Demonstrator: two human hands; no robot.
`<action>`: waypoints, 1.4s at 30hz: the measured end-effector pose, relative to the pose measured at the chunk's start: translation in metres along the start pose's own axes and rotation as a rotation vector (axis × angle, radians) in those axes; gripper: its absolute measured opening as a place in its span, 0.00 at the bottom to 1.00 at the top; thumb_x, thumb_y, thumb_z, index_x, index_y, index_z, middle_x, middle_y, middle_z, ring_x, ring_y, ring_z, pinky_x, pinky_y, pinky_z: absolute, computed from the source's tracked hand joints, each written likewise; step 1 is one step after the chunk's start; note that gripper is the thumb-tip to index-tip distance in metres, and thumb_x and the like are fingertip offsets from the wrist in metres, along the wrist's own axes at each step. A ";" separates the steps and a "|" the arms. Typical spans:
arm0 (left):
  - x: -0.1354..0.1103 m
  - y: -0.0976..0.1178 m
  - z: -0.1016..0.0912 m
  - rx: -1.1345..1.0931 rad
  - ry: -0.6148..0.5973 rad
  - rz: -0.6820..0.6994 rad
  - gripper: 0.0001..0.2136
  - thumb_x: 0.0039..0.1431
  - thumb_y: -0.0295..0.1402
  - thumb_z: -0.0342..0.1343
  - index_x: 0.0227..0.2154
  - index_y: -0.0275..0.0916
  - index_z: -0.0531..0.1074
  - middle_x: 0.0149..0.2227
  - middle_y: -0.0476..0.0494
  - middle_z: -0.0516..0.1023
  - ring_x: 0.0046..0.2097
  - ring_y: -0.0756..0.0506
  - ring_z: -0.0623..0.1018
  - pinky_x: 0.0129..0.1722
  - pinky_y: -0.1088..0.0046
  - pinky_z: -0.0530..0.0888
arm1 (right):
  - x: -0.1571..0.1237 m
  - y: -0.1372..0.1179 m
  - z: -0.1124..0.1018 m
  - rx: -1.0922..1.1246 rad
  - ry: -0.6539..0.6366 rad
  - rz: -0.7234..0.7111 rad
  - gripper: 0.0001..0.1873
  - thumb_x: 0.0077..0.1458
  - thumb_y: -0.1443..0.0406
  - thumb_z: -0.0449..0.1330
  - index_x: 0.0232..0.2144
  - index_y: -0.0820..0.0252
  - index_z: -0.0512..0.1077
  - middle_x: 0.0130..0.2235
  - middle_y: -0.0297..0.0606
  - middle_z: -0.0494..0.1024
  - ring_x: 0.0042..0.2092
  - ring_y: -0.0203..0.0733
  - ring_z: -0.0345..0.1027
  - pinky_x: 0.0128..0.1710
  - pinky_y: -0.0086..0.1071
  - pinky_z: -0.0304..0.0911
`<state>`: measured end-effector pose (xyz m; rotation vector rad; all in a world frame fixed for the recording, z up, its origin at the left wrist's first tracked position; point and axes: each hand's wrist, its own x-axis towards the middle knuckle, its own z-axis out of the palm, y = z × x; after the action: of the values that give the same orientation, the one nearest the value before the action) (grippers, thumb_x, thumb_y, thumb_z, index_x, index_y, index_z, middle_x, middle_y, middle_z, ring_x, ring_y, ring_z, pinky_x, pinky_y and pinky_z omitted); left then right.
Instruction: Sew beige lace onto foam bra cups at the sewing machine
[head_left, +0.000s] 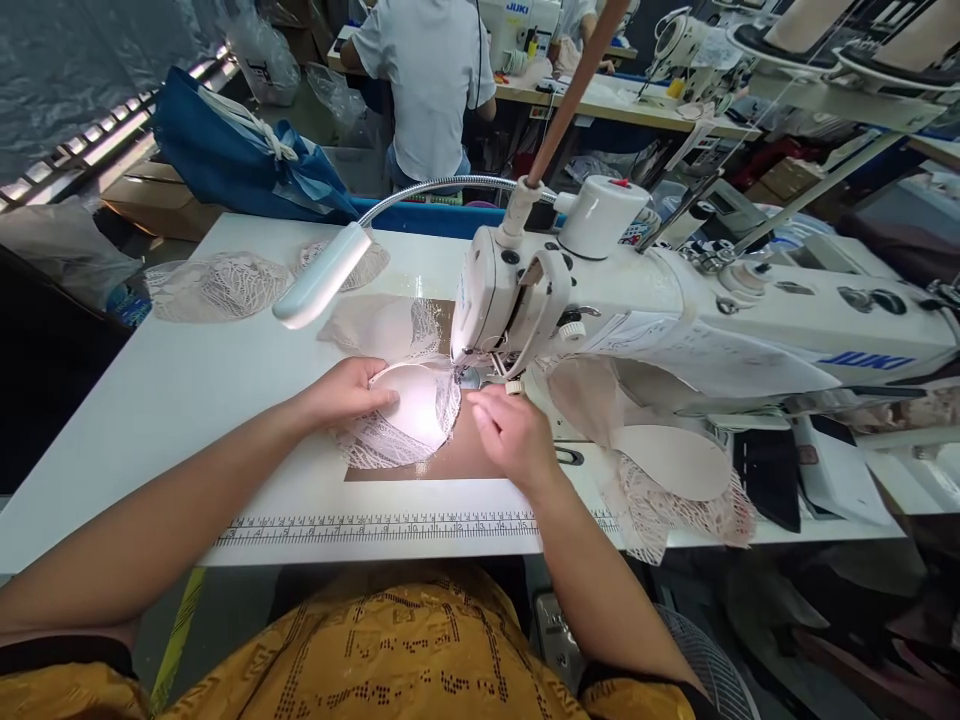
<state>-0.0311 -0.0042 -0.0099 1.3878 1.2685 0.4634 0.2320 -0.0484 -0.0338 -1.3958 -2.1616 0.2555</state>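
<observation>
A pale pink bra cup (415, 402) with white lace (382, 442) around it lies under the needle area of a white sewing machine (487, 290). My left hand (351, 390) grips the cup's left edge, thumb on top and fingers partly hidden. Just right of the needle, my right hand (514, 432) is closed, its fingertips pinched together close to the presser foot. Whatever they may hold is too small to make out. Beneath the cup, a brown plate (465, 450) covers part of the white table (277, 430).
Lace pieces (225, 285) lie at the table's far left. Another cup (671, 460) with lace rests at the right. A lamp (322, 275) on a bent neck hangs over the work. A printed ruler (360, 527) runs along the front edge. A person (424, 90) sits beyond.
</observation>
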 end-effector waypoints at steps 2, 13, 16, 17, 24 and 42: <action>0.002 0.000 0.001 -0.023 0.003 0.029 0.16 0.44 0.39 0.64 0.36 0.35 0.73 0.30 0.47 0.78 0.32 0.44 0.78 0.29 0.71 0.73 | -0.003 -0.009 0.006 0.069 -0.097 -0.077 0.16 0.63 0.66 0.50 0.45 0.59 0.77 0.42 0.42 0.79 0.41 0.43 0.71 0.40 0.35 0.66; 0.005 -0.003 0.003 0.201 0.009 0.009 0.15 0.47 0.43 0.63 0.34 0.37 0.76 0.30 0.46 0.80 0.33 0.41 0.79 0.30 0.70 0.72 | -0.003 -0.016 0.010 0.013 -0.321 -0.230 0.15 0.63 0.59 0.55 0.46 0.59 0.76 0.37 0.41 0.77 0.39 0.43 0.66 0.41 0.36 0.60; -0.002 0.005 0.000 0.503 0.021 0.011 0.15 0.51 0.46 0.59 0.32 0.38 0.75 0.28 0.46 0.78 0.31 0.41 0.77 0.28 0.70 0.69 | -0.003 -0.018 0.011 0.002 -0.336 -0.215 0.15 0.63 0.59 0.56 0.45 0.59 0.76 0.37 0.40 0.77 0.39 0.43 0.66 0.41 0.36 0.59; -0.005 0.008 -0.001 0.649 0.073 0.045 0.15 0.52 0.47 0.58 0.31 0.38 0.74 0.27 0.45 0.77 0.30 0.40 0.77 0.27 0.69 0.68 | -0.003 -0.018 0.011 0.003 -0.336 -0.212 0.15 0.63 0.59 0.56 0.45 0.59 0.76 0.37 0.40 0.77 0.39 0.43 0.65 0.41 0.35 0.58; 0.000 0.020 0.012 1.099 0.216 0.929 0.12 0.67 0.33 0.46 0.39 0.36 0.74 0.43 0.37 0.78 0.44 0.40 0.74 0.42 0.63 0.70 | -0.002 -0.018 0.011 -0.017 -0.340 -0.222 0.13 0.62 0.59 0.56 0.42 0.58 0.77 0.35 0.39 0.75 0.38 0.42 0.64 0.39 0.34 0.57; 0.032 -0.008 0.034 1.011 -0.041 1.038 0.15 0.67 0.29 0.46 0.52 0.34 0.72 0.49 0.33 0.76 0.46 0.40 0.74 0.44 0.60 0.72 | 0.005 -0.011 0.015 -0.225 -0.208 -0.015 0.22 0.60 0.72 0.50 0.52 0.60 0.74 0.42 0.42 0.78 0.41 0.46 0.67 0.39 0.36 0.61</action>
<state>0.0054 0.0060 -0.0387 2.9039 0.6159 0.4705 0.2139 -0.0469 -0.0405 -1.5335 -2.4322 0.1606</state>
